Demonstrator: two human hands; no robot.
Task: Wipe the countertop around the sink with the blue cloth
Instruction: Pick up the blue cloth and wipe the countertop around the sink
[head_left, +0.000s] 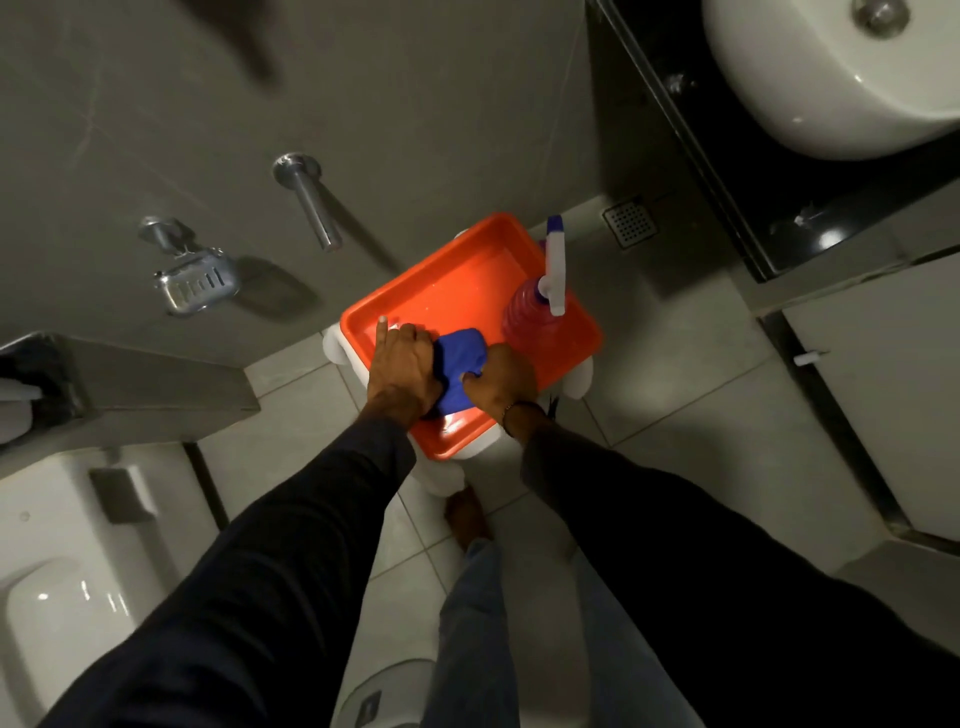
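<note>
The blue cloth (460, 364) lies bunched in an orange tray (447, 291) that rests on a white stool. My left hand (405, 364) grips the cloth's left side, with the index finger pointing out over the tray. My right hand (501, 379) holds the cloth's right side, thumb pressed on it. The white basin sink (831, 78) sits on a black countertop (779, 208) at the upper right, well away from both hands.
A pink spray bottle (540, 312) with a white trigger stands in the tray's right corner. A metal soap dish (197, 283) and a metal bar (311, 202) stick out of the grey wall. A toilet (67, 571) is at the left, a floor drain (629, 222) beyond the tray.
</note>
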